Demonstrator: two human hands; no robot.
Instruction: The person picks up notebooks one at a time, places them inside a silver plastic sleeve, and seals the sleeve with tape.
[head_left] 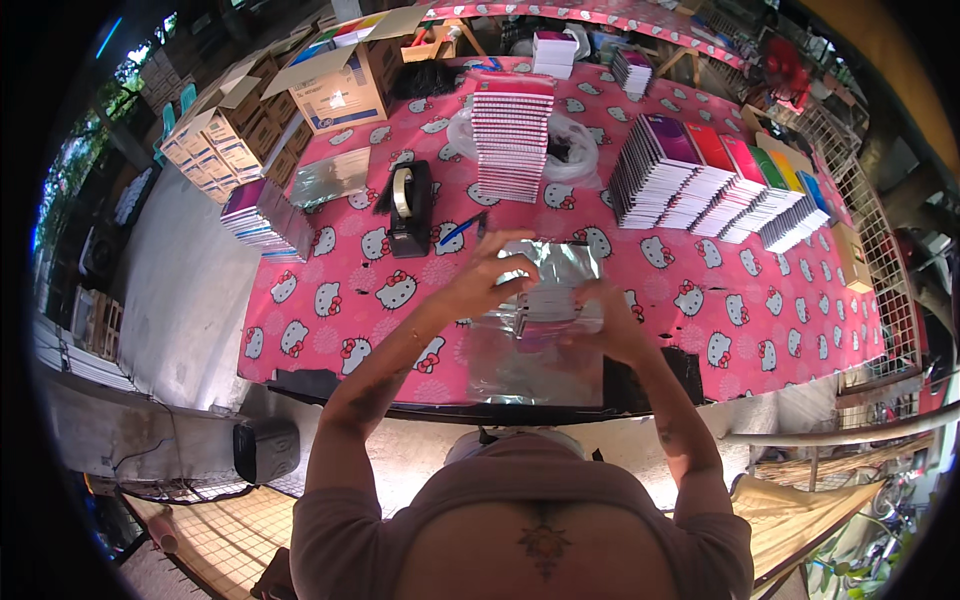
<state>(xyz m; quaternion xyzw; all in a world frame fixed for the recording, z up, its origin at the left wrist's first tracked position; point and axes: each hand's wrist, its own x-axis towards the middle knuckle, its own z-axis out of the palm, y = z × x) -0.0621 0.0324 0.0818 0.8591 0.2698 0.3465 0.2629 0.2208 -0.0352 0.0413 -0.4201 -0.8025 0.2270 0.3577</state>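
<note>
Hands raised over desk [330, 290]: left hand [487, 282] and right hand [612, 322] fingers pinched opposite edges of clear plastic sleeve [545, 290], stretched taut above stacked silvery sheets [535, 365], tape dispenser [409, 208] within reach.

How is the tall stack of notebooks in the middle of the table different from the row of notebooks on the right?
The tall stack of notebooks lies flat, piled straight up; the row of notebooks leans in a fanned line across the table. The stack shows pink covers throughout; the row runs purple, red, pink, green, yellow and blue. The stack stands beside a clear plastic bag; the row does not. Both rest on the pink cartoon-cat tablecloth.
</note>
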